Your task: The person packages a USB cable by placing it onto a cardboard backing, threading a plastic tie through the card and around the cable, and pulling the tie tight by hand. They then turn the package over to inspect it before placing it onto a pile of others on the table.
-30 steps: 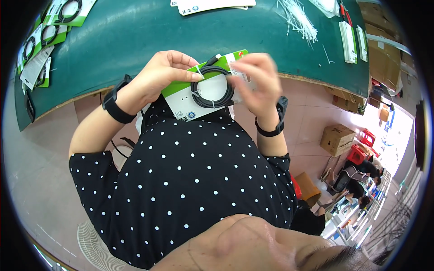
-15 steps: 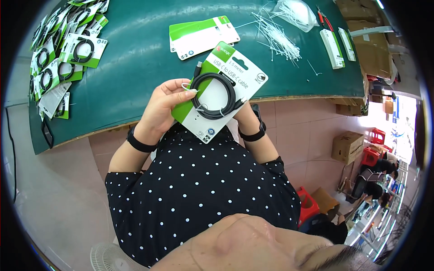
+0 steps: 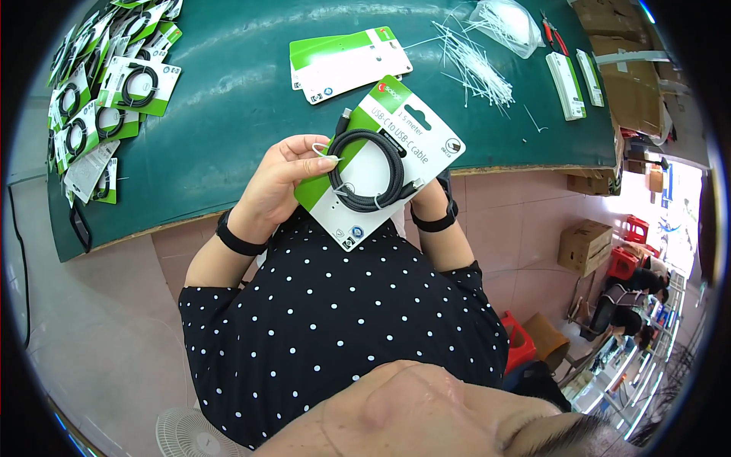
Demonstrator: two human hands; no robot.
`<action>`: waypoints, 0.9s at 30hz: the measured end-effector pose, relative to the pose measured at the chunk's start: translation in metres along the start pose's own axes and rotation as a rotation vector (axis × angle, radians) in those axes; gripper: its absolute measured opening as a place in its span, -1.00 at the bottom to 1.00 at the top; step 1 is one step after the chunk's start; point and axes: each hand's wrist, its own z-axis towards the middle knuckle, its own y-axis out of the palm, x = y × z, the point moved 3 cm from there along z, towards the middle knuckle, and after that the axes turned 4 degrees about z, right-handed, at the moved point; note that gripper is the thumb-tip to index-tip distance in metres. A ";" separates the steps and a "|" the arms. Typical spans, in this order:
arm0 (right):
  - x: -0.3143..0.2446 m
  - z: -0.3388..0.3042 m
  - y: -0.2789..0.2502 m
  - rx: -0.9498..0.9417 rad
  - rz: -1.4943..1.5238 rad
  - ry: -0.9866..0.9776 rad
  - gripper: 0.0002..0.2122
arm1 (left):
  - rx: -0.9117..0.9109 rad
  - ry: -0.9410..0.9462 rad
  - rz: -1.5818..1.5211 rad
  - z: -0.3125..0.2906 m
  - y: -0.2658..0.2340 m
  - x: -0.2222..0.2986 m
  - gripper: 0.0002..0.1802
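In front of my body, over the table's near edge, is a green and white packaging card with a hang slot, tilted to the right. A coiled black USB cable lies on its face, bound by white ties. My left hand is closed at the card's left edge, thumb and forefinger pinching a looped white cable tie beside the coil. My right hand grips the card from behind at its lower right edge; the card hides most of its fingers.
Several carded cables are heaped at the far left of the green table. Flat cards lie ahead. Rightward are loose cable ties, a clear bag, red-handled cutters and a narrow card stack.
Both hands and the card have shifted slightly right and closer to my body. The left thumb and forefinger still pinch the tie.
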 end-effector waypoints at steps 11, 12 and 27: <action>-0.013 0.015 0.001 -0.120 -0.542 -0.179 -0.52 | -0.015 0.006 -0.018 0.000 -0.006 0.005 -0.70; -0.011 0.013 0.001 -0.117 -0.542 -0.176 -0.52 | 0.000 -0.002 -0.013 0.000 -0.006 0.004 -0.70; -0.023 0.010 0.008 0.118 0.422 0.514 -0.39 | -0.209 -0.109 -0.152 0.001 -0.001 -0.001 -0.72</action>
